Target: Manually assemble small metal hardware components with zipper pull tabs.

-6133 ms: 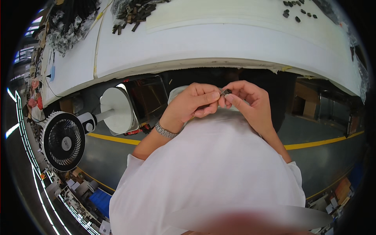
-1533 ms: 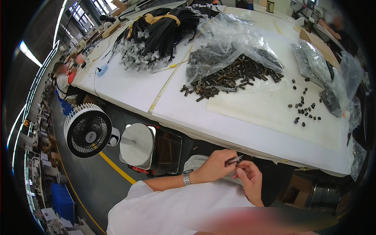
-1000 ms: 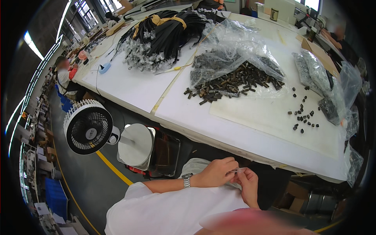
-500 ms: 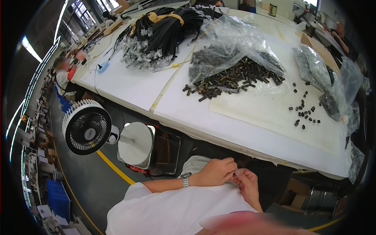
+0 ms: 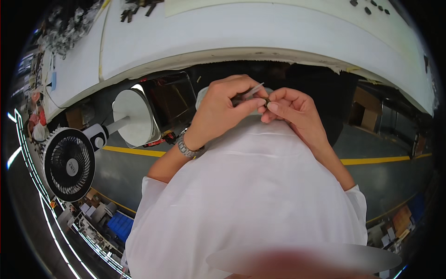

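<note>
Both my hands meet above my lap, fingertips nearly touching. My left hand (image 5: 225,104), with a metal watch on the wrist, is closed around a thin translucent strip (image 5: 255,89) that sticks out past the index finger. Its thumb and fingertips also reach the small dark piece (image 5: 266,101) between the two hands. My right hand (image 5: 297,109) pinches that piece with thumb and index finger. The piece is brownish-black and too small to make out fully. Fingers hide part of both things.
Ahead runs the white table (image 5: 223,30), with short dark tubular pieces (image 5: 151,8) and small dark bits (image 5: 368,10) on it. To the left stand a fan (image 5: 69,165) and a round white plate (image 5: 133,116). A cardboard box (image 5: 364,109) sits under the table at right.
My view has tipped down toward my lap, so most of the table top has left the picture. My hands have shifted their grip, and the strip and dark piece now show between them.
</note>
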### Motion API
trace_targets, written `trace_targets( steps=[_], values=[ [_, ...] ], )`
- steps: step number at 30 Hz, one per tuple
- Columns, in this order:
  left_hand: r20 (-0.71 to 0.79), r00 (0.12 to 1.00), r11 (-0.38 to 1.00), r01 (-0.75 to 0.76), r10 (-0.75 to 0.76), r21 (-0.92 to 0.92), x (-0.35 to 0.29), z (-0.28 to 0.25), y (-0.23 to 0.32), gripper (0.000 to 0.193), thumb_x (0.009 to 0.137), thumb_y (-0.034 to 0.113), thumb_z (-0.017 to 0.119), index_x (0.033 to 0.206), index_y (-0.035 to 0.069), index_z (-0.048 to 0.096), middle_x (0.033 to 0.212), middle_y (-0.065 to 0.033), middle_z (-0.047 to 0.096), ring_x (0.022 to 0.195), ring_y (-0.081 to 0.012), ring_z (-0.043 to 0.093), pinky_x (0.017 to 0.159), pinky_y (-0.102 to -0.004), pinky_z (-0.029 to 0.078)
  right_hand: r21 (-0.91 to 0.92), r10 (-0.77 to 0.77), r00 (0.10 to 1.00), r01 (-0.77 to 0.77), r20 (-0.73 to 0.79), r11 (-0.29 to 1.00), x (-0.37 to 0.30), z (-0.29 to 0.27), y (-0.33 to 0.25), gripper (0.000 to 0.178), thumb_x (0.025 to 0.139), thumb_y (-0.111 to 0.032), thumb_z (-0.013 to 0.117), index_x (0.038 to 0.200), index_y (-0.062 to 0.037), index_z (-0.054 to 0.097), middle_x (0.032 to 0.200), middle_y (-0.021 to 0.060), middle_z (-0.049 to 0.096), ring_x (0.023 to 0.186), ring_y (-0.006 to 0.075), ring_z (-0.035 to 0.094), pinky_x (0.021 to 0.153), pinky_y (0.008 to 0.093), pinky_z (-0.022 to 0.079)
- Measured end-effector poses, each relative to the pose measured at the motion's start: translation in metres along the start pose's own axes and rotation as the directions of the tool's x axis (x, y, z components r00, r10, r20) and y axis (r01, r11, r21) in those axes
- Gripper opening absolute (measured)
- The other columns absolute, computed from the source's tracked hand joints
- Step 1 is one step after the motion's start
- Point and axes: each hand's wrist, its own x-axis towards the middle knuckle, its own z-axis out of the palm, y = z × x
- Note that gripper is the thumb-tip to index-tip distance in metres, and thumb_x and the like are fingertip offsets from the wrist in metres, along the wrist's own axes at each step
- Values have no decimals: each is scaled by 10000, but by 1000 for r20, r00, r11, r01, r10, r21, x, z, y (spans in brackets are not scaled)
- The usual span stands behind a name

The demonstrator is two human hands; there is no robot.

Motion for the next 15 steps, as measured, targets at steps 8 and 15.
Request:
trace_targets(
  steps=[8,15],
  values=[
    [237,953,849,281,-190,-449,-6,-1,-29,126,908,23,783,998,-36,719,960,-39,708,831,-71,635,749,-222,501,-105,74,997,-73,-1,992,-8,6,-6,117,991,-38,696,1072,47,706,969,145,778,880,170,761,851,283,610],
    [340,921,818,339,-189,-464,-16,3,-27,103,885,37,795,927,-6,711,919,-11,693,807,-58,612,743,-220,493,-401,-66,998,61,1,914,-26,11,-1,71,960,2,687,1014,47,692,935,110,775,861,168,761,826,285,599]
  ],
)
